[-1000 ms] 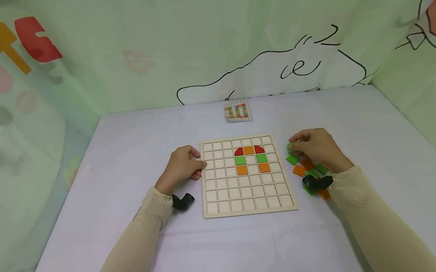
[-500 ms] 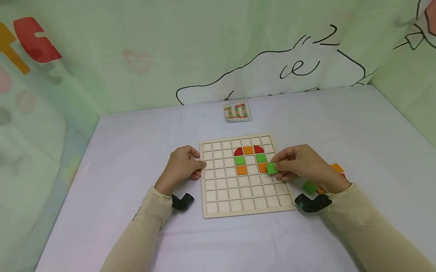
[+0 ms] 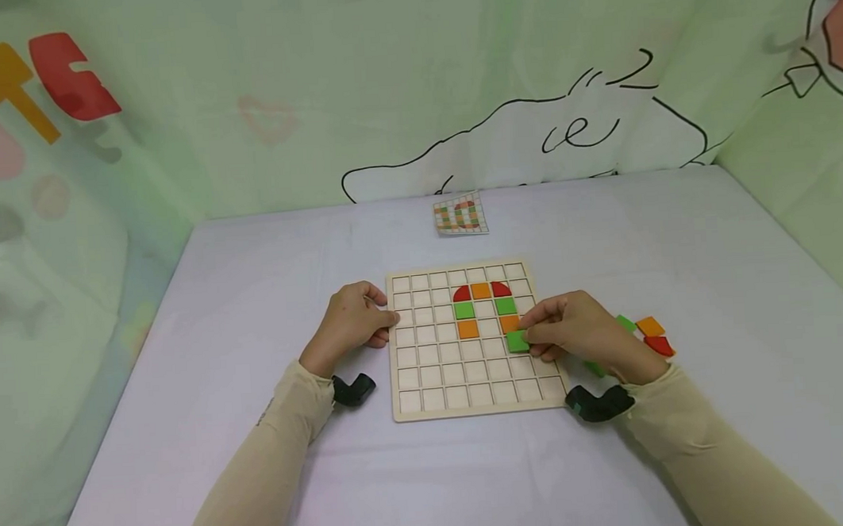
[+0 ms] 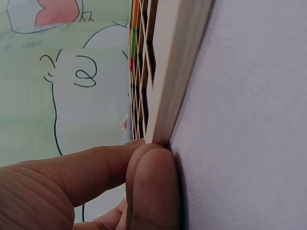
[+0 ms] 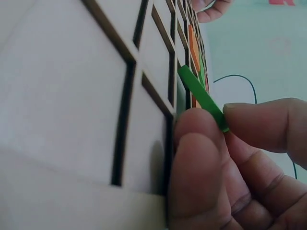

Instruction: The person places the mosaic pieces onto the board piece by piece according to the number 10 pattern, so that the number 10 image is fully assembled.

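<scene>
In the head view, a square wooden grid board [image 3: 472, 411] lies on the table, with several red, orange and green tiles set in its cells as an arch. My left hand [image 3: 353, 318] holds the board's left edge; close up in the left wrist view, thumb and finger meet at that pale edge [image 4: 180, 72]. Over the board's right half, my right hand [image 3: 579, 334] pinches a green square tile [image 3: 517, 342] just below the right-hand orange tile [image 3: 510, 323]. The right wrist view shows this green tile [image 5: 204, 98] tilted, one edge near a cell.
Loose tiles [image 3: 651, 326] in orange, red and green lie to the right of the board, partly hidden by my right hand and wrist. A small pattern card [image 3: 459, 216] lies behind the board. Black wrist-worn pieces [image 3: 600, 403] show beneath both cuffs.
My right hand has picked a green tile from the loose pile and carried it left and nearer, over the board below the orange tile. The left hand stays on the board's edge.
</scene>
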{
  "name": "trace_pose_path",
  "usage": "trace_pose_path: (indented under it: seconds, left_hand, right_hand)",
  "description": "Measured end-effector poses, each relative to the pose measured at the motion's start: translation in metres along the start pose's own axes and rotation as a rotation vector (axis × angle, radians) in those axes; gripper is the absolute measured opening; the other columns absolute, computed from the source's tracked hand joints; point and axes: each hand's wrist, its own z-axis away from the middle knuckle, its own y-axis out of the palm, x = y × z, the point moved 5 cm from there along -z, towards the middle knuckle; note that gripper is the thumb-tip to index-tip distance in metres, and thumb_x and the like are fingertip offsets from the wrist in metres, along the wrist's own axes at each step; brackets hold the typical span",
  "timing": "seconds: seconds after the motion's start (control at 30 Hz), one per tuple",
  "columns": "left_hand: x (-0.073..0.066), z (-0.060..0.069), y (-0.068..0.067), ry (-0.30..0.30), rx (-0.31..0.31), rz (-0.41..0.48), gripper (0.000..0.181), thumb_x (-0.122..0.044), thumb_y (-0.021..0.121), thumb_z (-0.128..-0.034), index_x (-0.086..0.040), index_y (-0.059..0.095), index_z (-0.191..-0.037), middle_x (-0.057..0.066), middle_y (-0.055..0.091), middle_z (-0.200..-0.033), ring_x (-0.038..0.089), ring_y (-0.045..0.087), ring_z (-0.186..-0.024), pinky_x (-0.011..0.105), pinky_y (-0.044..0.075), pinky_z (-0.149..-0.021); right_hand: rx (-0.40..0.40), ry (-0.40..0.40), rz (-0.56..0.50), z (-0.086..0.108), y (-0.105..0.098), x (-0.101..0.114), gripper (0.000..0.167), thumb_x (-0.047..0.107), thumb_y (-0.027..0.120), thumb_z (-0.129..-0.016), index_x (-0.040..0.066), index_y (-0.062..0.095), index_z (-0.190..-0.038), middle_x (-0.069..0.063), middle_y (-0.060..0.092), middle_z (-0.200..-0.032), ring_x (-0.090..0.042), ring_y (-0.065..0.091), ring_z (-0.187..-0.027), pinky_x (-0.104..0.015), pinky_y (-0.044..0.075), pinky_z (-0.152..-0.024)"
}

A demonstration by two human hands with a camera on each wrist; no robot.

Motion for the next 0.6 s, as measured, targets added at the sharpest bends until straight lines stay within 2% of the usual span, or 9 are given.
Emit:
trace_pose_path:
  seconds: [0.37, 0.53, 0.6]
  left_hand:
    - [0.0, -0.001, 0.0, -0.003, -0.003, -0.004, 0.028, -0.001, 0.078, -0.0898, 0.003, 0.06, -0.111, 0.011, 0.067, -0.081, 0.012, 0.067, -0.055, 0.027, 0.063, -0.055]
    - [0.0, -0.001, 0.0, 0.0, -0.003, -0.007, 0.029, -0.001, 0.078, -0.0897, 0.003, 0.06, -0.111, 0.012, 0.067, -0.081, 0.012, 0.067, -0.055, 0.027, 0.063, -0.055]
    - [0.0, -0.001, 0.0, -0.001, -0.003, -0.011, 0.029, -0.002, 0.078, -0.0898, 0.003, 0.06, -0.112, 0.012, 0.067, -0.081, 0.013, 0.067, -0.055, 0.027, 0.063, -0.055]
  right_hand:
    - [-0.029, -0.031, 0.046, 0.002, 0.001, 0.004, 0.019, 0.008, 0.074, -0.094, -0.006, 0.072, -0.108, -0.007, 0.071, -0.082, -0.017, 0.064, -0.072, -0.026, 0.062, -0.063]
    - [-0.13, -0.046, 0.144, 0.003, -0.024, 0.006, 0.023, 0.015, 0.071, -0.096, -0.002, 0.071, -0.111, -0.007, 0.067, -0.077, -0.018, 0.06, -0.067, -0.026, 0.055, -0.06]
    - [-0.175, -0.033, 0.184, 0.001, -0.037, 0.007, 0.027, 0.019, 0.07, -0.097, -0.001, 0.07, -0.115, -0.008, 0.067, -0.082, -0.018, 0.06, -0.07, -0.026, 0.055, -0.06]
